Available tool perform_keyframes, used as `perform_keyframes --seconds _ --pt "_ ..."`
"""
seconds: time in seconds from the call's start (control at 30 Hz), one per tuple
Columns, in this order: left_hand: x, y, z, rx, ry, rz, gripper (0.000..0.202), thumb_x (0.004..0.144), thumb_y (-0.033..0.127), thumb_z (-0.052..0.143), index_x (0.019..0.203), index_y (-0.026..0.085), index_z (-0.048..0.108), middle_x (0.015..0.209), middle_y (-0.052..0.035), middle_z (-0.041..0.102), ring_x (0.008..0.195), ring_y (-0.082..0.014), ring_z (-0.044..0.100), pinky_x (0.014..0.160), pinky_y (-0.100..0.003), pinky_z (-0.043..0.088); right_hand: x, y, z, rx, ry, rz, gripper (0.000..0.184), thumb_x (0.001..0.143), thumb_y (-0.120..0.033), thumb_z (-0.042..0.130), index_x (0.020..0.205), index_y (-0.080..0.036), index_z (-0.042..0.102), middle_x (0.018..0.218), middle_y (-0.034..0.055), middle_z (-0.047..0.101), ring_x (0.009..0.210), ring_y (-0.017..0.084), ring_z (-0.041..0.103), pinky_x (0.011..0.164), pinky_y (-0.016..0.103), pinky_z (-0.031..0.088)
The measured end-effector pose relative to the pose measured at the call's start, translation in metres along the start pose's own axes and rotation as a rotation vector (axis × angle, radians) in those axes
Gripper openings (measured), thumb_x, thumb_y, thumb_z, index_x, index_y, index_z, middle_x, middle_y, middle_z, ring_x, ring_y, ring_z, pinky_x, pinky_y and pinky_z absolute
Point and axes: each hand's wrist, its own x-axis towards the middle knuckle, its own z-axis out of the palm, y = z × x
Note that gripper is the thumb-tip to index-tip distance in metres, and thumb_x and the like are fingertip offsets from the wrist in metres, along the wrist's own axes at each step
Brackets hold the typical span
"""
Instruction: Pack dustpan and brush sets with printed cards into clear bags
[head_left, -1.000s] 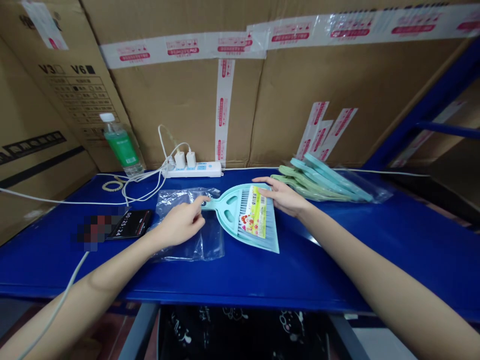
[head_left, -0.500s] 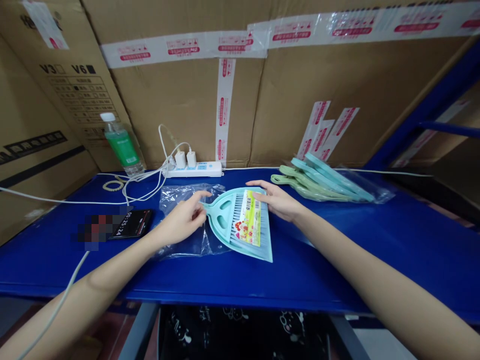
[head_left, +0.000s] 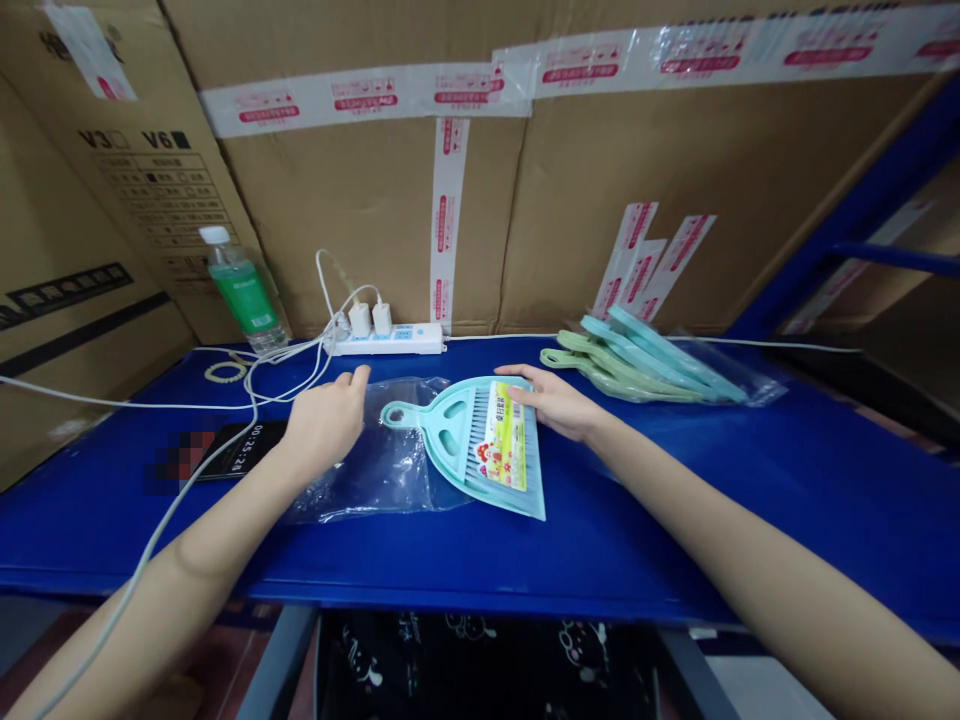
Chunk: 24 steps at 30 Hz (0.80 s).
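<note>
A light-blue dustpan (head_left: 444, 458) lies on the table with a small brush (head_left: 529, 455) nested in it, its bristles partly covered by a yellow printed label (head_left: 504, 440). My right hand (head_left: 551, 400) grips the far right edge of the dustpan, thumb on top by the label. A clear plastic bag (head_left: 382, 470) spreads flat to the left, partly under the dustpan and its looped handle. At the bag's left side my left hand (head_left: 330, 418) is closed, fingers pinched on the plastic; the fingertips are mostly hidden behind the hand.
Wrapped green and blue dustpan sets (head_left: 645, 360) lie at the back right. A power strip (head_left: 390, 340) with white cables, a green-labelled bottle (head_left: 244, 290), a hair tie (head_left: 225, 372) and a phone (head_left: 240, 455) are on the left. Cardboard (head_left: 360, 190) walls the back.
My left hand has moved left, away from the dustpan handle, which is now uncovered. The bag's left part has shifted left with it. My right hand has stayed on the dustpan.
</note>
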Motion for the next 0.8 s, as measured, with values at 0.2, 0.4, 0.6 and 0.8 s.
perform_keyframes --seconds 0.2,0.4,0.6,0.8 --pt "0.003 -0.006 -0.001 0.063 -0.114 -0.074 0.048 0.084 0.002 0.027 0.128 0.007 0.045 0.086 -0.0182 0.069 0.089 -0.0319 0.068 0.071 -0.037 0.05 -0.003 -0.004 0.003 -0.002 0.036 0.023 0.026 0.086 -0.003 0.051 0.107 -0.019 0.054 0.083 0.003 0.068 0.071 0.012 0.065 0.066 0.024 0.054" --pt "0.004 -0.008 0.001 0.058 -0.126 -0.098 0.046 0.084 0.006 0.028 0.126 0.008 0.047 0.084 -0.0201 0.069 0.089 -0.0323 0.068 0.072 -0.037 0.049 -0.004 -0.006 0.001 0.001 0.044 0.026 0.026 0.085 -0.003 0.052 0.106 -0.019 0.055 0.079 0.0015 0.067 0.069 0.013 0.065 0.065 0.025 0.054" --pt "0.004 -0.015 0.008 -0.02 -0.06 -0.117 0.044 0.082 0.013 0.035 0.123 0.006 0.05 0.085 -0.024 0.069 0.089 -0.0358 0.067 0.072 -0.04 0.047 0.001 0.0 -0.005 0.013 0.01 -0.011 0.025 0.084 -0.007 0.056 0.105 -0.02 0.057 0.084 0.0033 0.068 0.076 0.016 0.066 0.074 0.031 0.056" --pt "0.004 -0.011 0.005 -0.007 -0.111 -0.095 0.043 0.084 0.011 0.029 0.12 0.006 0.052 0.085 -0.0231 0.069 0.089 -0.0349 0.068 0.072 -0.04 0.048 0.0 -0.001 -0.004 0.012 0.016 0.006 0.026 0.085 -0.006 0.055 0.107 -0.02 0.057 0.083 0.0031 0.069 0.074 0.015 0.066 0.073 0.03 0.056"
